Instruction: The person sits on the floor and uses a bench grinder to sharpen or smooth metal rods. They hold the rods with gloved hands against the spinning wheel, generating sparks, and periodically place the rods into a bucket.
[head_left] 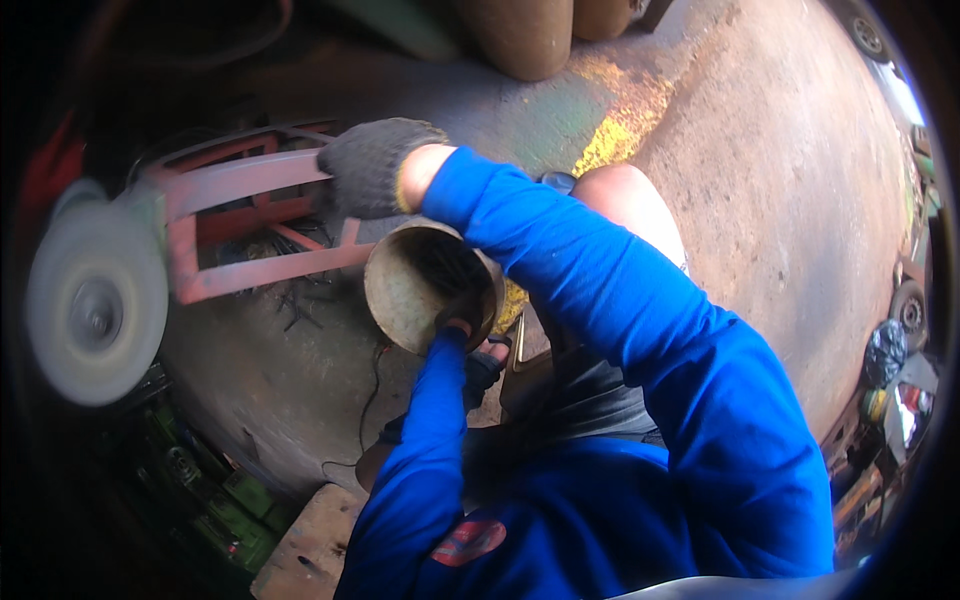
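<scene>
Head view: the gloved right hand (375, 165) closes on a stiff, heavy-looking red metal frame (255, 215) at upper left, while the left hand (462, 315), fingers hidden, reaches into a rigid bucket (400, 295) mid-frame.

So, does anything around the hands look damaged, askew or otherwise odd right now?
Nothing looks broken or spilled. The right hand, gloved, grips the red metal frame, which lies tilted on the stained floor. The left hand reaches into a worn metal bucket tipped on its side. Loose dark scraps lie scattered under the frame.
</scene>
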